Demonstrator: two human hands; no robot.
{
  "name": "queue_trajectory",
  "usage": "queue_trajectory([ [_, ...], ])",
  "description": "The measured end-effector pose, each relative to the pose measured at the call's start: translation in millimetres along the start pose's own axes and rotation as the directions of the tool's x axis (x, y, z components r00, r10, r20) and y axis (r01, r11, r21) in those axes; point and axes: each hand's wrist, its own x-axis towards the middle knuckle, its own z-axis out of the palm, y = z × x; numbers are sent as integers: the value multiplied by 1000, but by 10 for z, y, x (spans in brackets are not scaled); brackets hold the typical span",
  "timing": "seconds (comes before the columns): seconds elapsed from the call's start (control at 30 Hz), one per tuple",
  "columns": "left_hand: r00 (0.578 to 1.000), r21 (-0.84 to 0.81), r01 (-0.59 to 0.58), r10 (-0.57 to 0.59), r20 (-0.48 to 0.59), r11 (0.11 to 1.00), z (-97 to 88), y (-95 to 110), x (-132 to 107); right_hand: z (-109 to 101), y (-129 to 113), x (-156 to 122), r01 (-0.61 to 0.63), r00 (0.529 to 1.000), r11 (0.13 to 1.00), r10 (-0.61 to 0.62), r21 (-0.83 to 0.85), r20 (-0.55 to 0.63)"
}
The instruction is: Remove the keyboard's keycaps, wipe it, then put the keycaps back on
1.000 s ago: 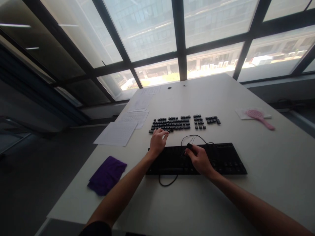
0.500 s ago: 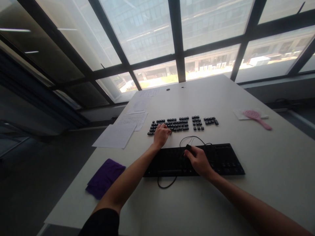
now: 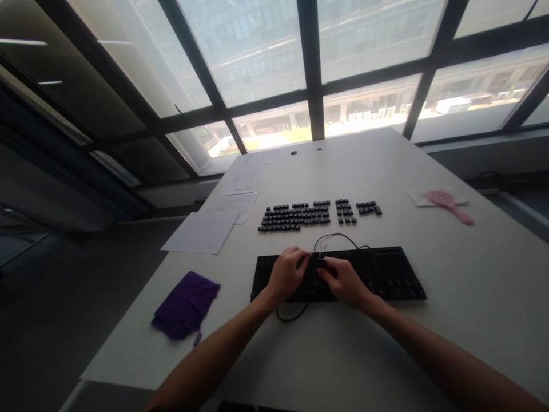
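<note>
Right hand (image 3: pixel 346 281) grips wire keycap puller (image 3: pixel 321 262); left hand (image 3: pixel 288 274) pinched beside it, contents unclear; slack grip could drop puller onto keyboard (image 3: pixel 397 277).

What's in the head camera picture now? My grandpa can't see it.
Left hand and right hand are close together over a black keyboard on a white table, the right holding a small dark object; loose keys lie in rows beyond.

Flat on the counter (image 3: pixel 364 349), long black rectangular keyboard (image 3: pixel 388 274); just beyond, small black blocky keycaps (image 3: pixel 295 216) in grouped rows; above the keyboard, small black wire-ended piece (image 3: pixel 320 262) in right-hand fingers (image 3: pixel 334 266).
</note>
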Motion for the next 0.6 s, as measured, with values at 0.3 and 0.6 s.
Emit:
queue_trajectory([
  [0.3,997,-108,75,-74,13,991,208,71,-310,-46,-83,6,135,991,988,-136,-75,-3],
  [0.6,996,-153,92,-93,0,984,191,86,-306,2,-1,-78,239,959,940,-190,-242,212],
])
